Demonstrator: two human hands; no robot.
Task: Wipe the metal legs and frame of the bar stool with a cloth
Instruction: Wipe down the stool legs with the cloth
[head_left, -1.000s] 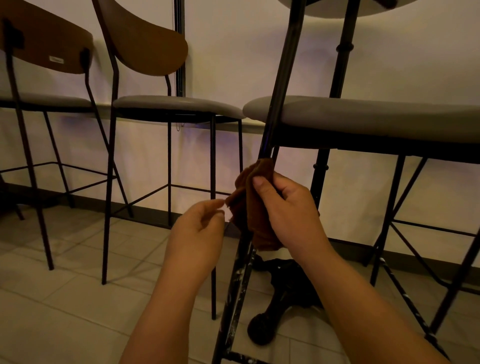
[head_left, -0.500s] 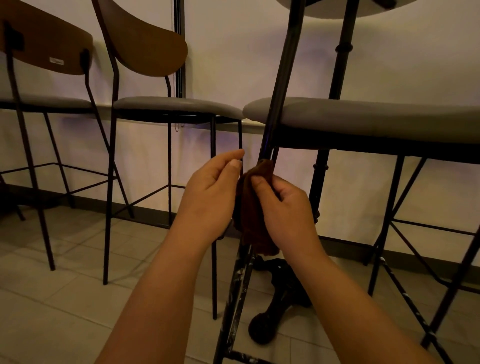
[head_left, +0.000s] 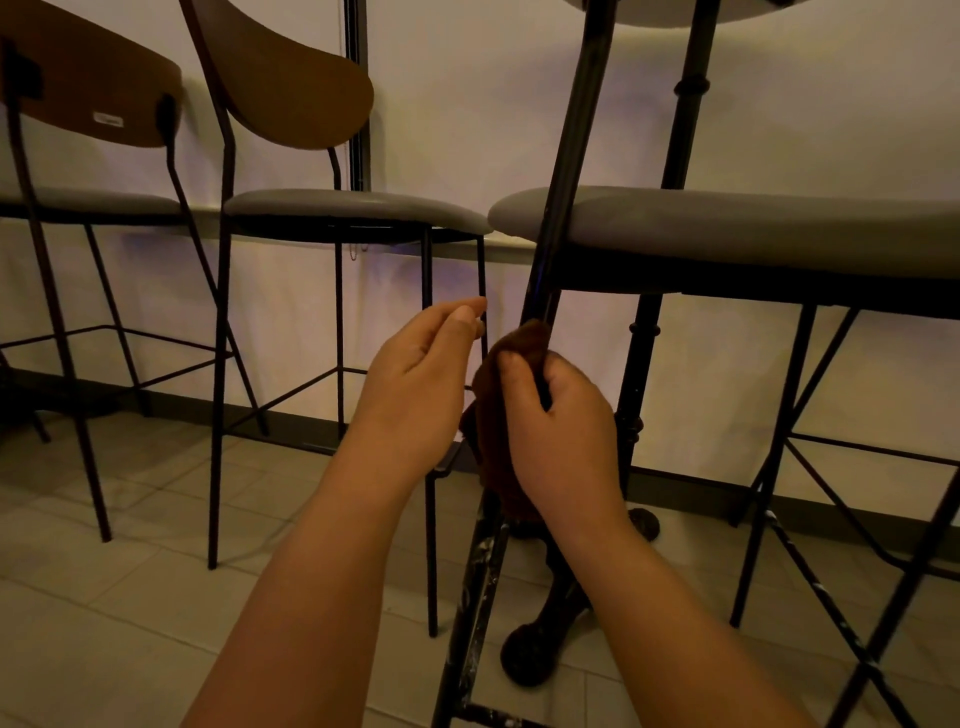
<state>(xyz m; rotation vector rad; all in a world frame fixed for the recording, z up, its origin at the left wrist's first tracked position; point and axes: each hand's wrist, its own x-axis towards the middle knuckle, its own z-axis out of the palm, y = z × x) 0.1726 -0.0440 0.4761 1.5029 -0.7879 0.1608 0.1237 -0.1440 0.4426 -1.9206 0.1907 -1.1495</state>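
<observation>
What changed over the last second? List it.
The left hand rose from below the cloth to beside its top edge, fingers loose, holding nothing. The right hand kept gripping the brown cloth around the stool leg, at about the same height. Stools unchanged.

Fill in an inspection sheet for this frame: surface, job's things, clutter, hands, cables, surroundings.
Surface: pale tiled floor.
Job's things: brown cloth wrapped on the near stool's slanted black leg; pale scuffs on the leg lower down.
Clutter: nothing seen.
Hands: right hand grips the cloth round the leg; left hand beside it, fingers relaxed, holding nothing.
Cables: thin cord hanging behind the middle stool, unclear what it is.
Surroundings: two more stools with wooden backs, black table pedestal, light wall.
</observation>
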